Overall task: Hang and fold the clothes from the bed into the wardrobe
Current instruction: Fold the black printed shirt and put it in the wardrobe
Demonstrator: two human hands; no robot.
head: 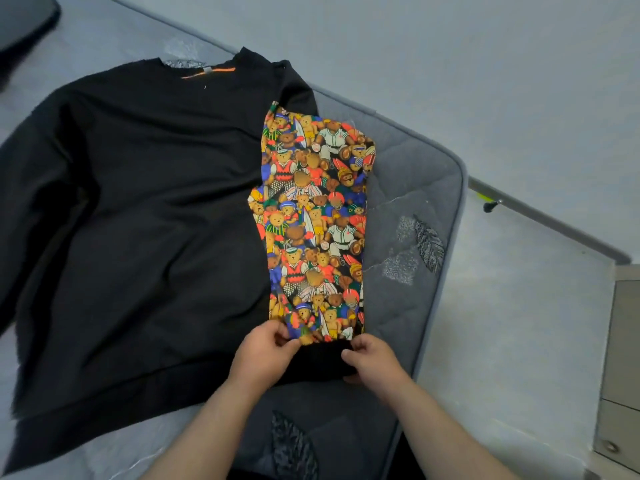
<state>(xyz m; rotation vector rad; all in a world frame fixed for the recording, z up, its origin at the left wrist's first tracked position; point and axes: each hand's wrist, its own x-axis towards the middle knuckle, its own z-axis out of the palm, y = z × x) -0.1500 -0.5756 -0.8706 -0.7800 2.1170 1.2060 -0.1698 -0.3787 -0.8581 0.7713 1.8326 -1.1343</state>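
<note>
A black sweatshirt [138, 220] lies spread flat on the grey mattress [415, 209], neck away from me. Its right sleeve [311, 220] has a bright teddy-bear print and is laid straight down along the body's right side, ending in a black cuff [320, 362]. My left hand [259, 355] pinches the sleeve end at the cuff's left edge. My right hand [375, 360] grips the cuff's right edge. The other sleeve runs off the left side of the view.
The mattress corner and its right edge [460, 202] lie just beyond the sleeve, with pale floor [519, 116] past it. A light cabinet with drawers [621, 375] stands at the right edge. A dark object [24, 19] sits at the top left.
</note>
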